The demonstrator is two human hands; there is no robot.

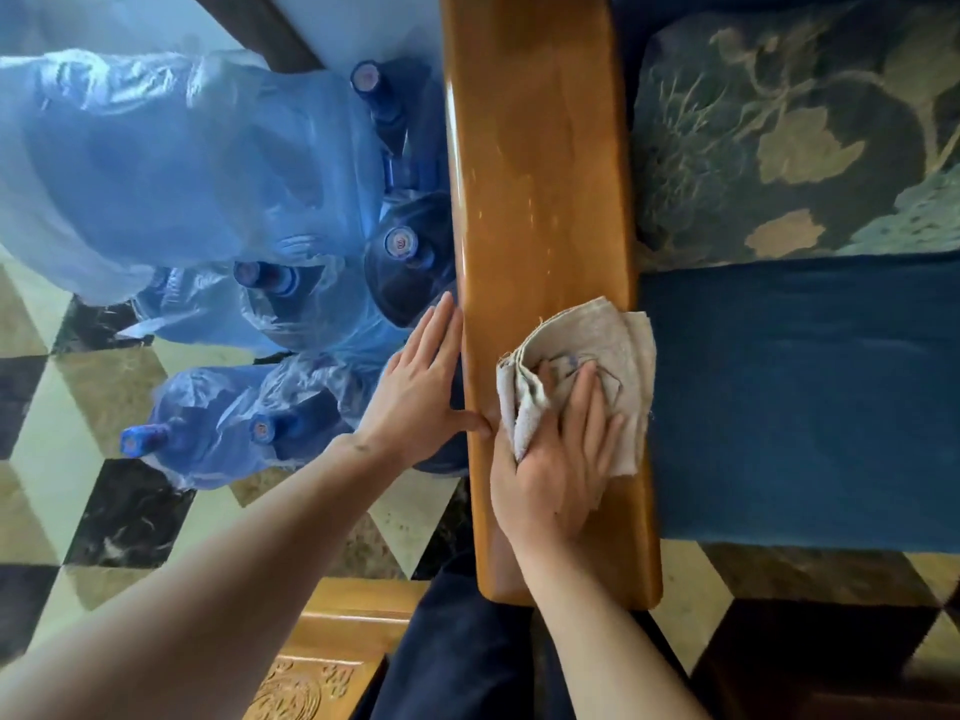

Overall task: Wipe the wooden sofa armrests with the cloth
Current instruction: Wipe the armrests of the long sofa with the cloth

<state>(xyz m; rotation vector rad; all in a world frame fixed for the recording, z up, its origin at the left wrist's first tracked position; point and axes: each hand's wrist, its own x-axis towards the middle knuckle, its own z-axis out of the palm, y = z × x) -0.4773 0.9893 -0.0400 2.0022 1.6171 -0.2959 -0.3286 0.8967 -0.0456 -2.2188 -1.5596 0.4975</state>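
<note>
A glossy wooden sofa armrest (540,174) runs from the top of the view down to the lower middle. A crumpled beige cloth (608,335) lies on its near half. My right hand (558,459) lies flat on the cloth with fingers spread and presses it onto the wood. My left hand (421,387) rests with straight fingers against the armrest's left edge, its thumb touching the wood beside the cloth.
Several blue water jugs (400,252) wrapped in clear plastic stand on the tiled floor (78,407) left of the armrest. A blue seat cushion (805,397) and a patterned pillow (795,137) lie to the right. A carved wooden piece (332,662) sits at the bottom.
</note>
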